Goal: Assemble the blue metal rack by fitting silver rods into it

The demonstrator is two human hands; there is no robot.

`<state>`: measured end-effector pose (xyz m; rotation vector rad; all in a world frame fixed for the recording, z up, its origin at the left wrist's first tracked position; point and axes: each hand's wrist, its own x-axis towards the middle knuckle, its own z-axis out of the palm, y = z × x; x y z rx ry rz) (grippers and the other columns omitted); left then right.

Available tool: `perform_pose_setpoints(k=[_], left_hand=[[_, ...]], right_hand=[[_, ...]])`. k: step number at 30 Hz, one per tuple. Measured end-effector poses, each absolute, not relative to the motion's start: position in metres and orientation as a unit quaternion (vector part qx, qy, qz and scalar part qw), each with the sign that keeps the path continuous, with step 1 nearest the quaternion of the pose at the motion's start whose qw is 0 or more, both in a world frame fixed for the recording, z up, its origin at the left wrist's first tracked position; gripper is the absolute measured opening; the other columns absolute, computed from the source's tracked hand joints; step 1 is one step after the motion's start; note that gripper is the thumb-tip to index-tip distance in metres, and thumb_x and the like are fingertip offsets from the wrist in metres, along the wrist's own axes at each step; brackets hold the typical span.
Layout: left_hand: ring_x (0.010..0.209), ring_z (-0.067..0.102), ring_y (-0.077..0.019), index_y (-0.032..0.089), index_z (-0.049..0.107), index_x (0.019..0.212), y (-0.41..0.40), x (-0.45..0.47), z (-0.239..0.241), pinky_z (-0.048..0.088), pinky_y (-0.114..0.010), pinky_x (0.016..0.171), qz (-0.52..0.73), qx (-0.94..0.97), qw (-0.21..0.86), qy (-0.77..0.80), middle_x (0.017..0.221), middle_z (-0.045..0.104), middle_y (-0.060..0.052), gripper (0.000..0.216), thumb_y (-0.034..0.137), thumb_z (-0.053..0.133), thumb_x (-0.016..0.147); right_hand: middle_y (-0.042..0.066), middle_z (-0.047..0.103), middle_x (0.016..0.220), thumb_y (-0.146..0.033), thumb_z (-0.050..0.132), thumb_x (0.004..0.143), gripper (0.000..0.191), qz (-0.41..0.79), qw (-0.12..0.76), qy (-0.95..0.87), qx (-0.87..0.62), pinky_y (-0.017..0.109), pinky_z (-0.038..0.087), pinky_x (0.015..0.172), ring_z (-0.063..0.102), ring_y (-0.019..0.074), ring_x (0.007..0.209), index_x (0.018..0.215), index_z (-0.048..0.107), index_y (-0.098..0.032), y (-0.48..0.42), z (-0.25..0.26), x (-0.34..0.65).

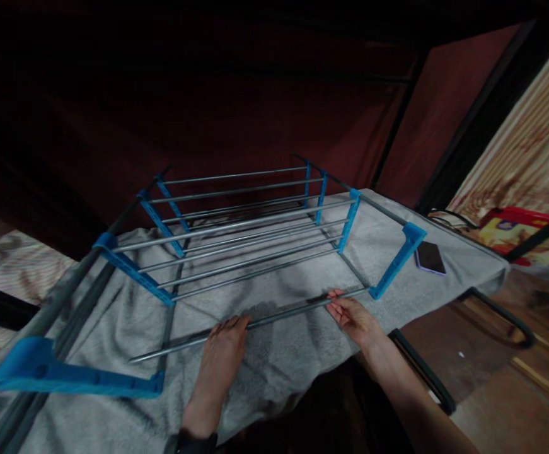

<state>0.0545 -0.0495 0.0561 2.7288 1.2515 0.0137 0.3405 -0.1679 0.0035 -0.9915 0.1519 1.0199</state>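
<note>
Both my hands grip a thin grey metal rod (278,314) that lies crosswise at the near side of a rack. My left hand (227,343) is wrapped over its left part, and my right hand (348,313) pinches it farther right. The rod's right end meets the foot of a blue plastic bracket (397,261). Its left end sticks out loose, apart from the near left blue bracket (75,372). Behind my hands, several grey rods (255,222) span the rack between pairs of blue brackets (350,221).
A grey cloth (297,353) covers the surface under the rack. A phone (430,258) with a purple edge lies on it at the right. Beyond stand a dark red panel (236,120) and a red and yellow package (524,236). Black metal frame parts (501,315) are low at the right.
</note>
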Motion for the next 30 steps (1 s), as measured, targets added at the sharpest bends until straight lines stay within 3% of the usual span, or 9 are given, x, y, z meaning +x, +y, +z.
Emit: perform_pose_setpoints(k=[30], left_hand=[[0.109, 0.068, -0.0207, 0.021, 0.063, 0.127, -0.0578, 0.0616, 0.0589, 0.046, -0.034, 0.098, -0.011, 0.904, 0.073, 0.420, 0.120, 0.072, -0.008, 0.042, 0.011, 0.036, 0.097]], right_hand=[[0.000, 0.077, 0.080, 0.004, 0.070, 0.064, 0.028, 0.444, 0.762, 0.091, -0.463, 0.021, 0.061, 0.073, 0.072, 0.0113, 0.071, 0.079, 0.068, -0.020, -0.1716, 0.0056, 0.3377]])
